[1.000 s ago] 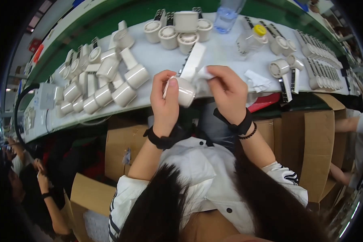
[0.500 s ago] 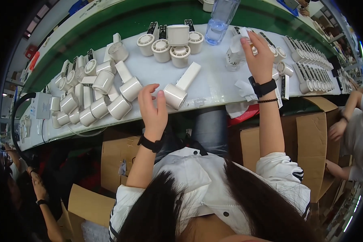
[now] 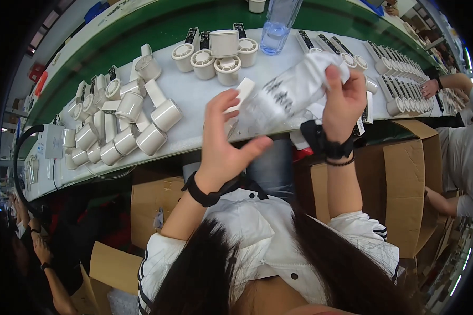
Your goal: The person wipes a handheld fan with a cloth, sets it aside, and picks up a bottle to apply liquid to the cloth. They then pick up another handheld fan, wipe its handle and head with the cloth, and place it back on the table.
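My right hand (image 3: pixel 346 102) is closed round a translucent bottle with dark print (image 3: pixel 278 100), tilted in front of me; a bunched white cloth or tissue (image 3: pixel 320 68) covers its upper part. Blur hides the exact shape of both. Close to the bottle's lower end, my left hand (image 3: pixel 228 136) holds nothing, its thumb and fingers spread. Behind that hand, a white cup-shaped part with a flat handle (image 3: pixel 244 93) lies mostly hidden.
Many similar white parts (image 3: pixel 129 107) crowd the left of the table. Several round-ended parts (image 3: pixel 203 64) stand at the back by a clear blue-tinted bottle (image 3: pixel 275 35). Rows of parts (image 3: pixel 397 97) lie at right. A co-worker's hand (image 3: pixel 431 88) is there. Cardboard boxes (image 3: pixel 404 181) stand below.
My right hand has brought the printed bottle and white cloth off the table, leftward and toward me. My left hand has turned and spread its thumb. At far right, a co-worker's hand has reached the rows.
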Demonstrator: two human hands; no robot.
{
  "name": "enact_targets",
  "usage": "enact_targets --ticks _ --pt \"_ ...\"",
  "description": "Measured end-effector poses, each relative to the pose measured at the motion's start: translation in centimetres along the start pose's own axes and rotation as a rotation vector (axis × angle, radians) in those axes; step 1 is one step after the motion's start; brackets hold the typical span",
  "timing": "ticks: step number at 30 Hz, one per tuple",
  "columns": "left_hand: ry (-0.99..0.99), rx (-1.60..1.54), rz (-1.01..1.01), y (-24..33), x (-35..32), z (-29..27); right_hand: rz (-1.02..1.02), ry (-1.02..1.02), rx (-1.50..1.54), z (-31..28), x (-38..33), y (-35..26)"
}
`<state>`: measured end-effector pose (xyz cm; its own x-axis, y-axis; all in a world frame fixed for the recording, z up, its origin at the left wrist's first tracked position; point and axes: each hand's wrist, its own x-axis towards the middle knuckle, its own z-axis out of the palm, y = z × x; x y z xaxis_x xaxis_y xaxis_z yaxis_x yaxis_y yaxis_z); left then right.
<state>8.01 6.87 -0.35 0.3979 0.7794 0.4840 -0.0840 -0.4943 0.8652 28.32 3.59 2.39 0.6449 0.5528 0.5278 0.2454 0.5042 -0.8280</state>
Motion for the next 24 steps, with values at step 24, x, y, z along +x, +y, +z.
enact_targets --ticks 24 --pt "-0.119 0.176 -0.129 -0.1 -0.8 0.9 1.265 0.176 0.965 3.5 -10.9 1.9"
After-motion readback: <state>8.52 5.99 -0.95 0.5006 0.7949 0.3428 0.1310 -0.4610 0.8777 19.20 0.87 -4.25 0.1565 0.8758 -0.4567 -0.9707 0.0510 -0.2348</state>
